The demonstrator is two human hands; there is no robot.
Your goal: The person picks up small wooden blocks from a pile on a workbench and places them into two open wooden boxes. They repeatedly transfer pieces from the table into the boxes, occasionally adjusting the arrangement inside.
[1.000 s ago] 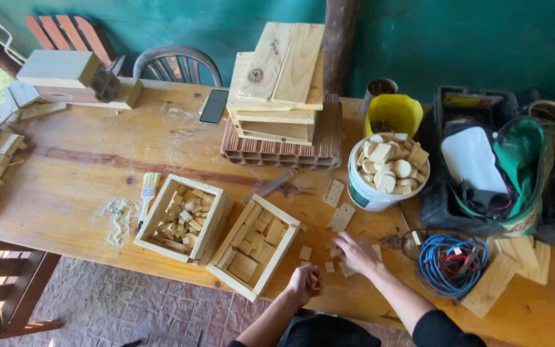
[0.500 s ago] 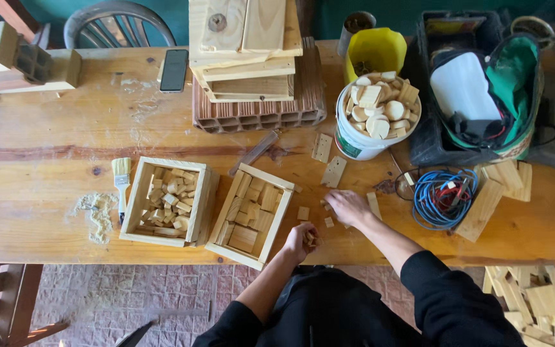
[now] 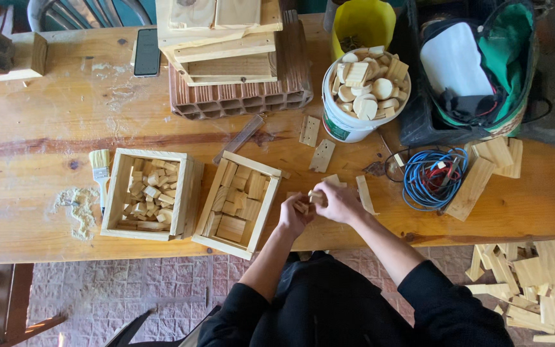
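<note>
We see both hands meet just right of the open wooden box (image 3: 237, 200); left hand (image 3: 293, 216) and right hand (image 3: 336, 202) apparently pinch small wood pieces (image 3: 308, 199) between closed fingers.

single head-worn view, looking steeply down from above the person's own torso onto the wooden workbench (image 3: 46, 115). it faces away from the body, near edge at the bottom, far edge and brick (image 3: 239, 96) at top. moderately close; brick floor (image 3: 162, 289) visible below. no second view to compare.
</note>
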